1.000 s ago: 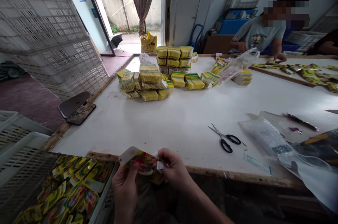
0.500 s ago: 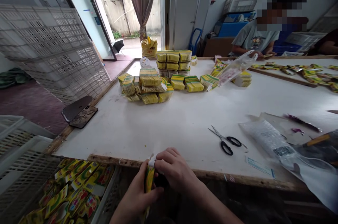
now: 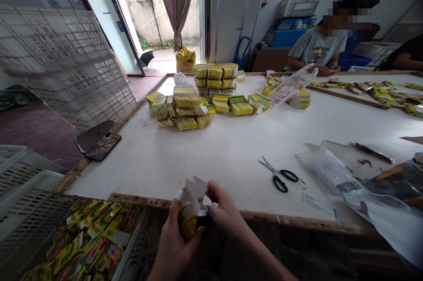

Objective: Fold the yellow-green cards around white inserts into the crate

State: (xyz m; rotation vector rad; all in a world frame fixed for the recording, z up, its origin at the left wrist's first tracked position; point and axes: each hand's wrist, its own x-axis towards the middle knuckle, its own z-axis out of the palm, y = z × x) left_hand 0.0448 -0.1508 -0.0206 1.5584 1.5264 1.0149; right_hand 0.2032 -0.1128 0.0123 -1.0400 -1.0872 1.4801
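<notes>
A small yellow paperboard box (image 3: pixel 189 227) stands in my left hand (image 3: pixel 175 239) at the table's near edge, thumb and fingers closed around its sides. White inner flaps stick up at its top, which is spread open. My right hand (image 3: pixel 226 215) pinches a white flap at the box's right side. Part of the box's lower end is hidden by my left hand and deep shadow. Below and to the left, a plastic crate (image 3: pixel 134 245) holds many flat yellow-green printed pieces (image 3: pixel 94 223).
Black-handled scissors (image 3: pixel 280 176) lie right of my hands, near a bubble-wrap bag (image 3: pixel 330 170). Bundled yellow cartons (image 3: pixel 187 98) are stacked across the table. Two phones (image 3: pixel 104 146) rest at the left edge. A co-worker (image 3: pixel 315 49) sits at the far right.
The box's top has come open, its white flaps now raised and spread. My right hand has moved slightly right, from over the top to the side flap.
</notes>
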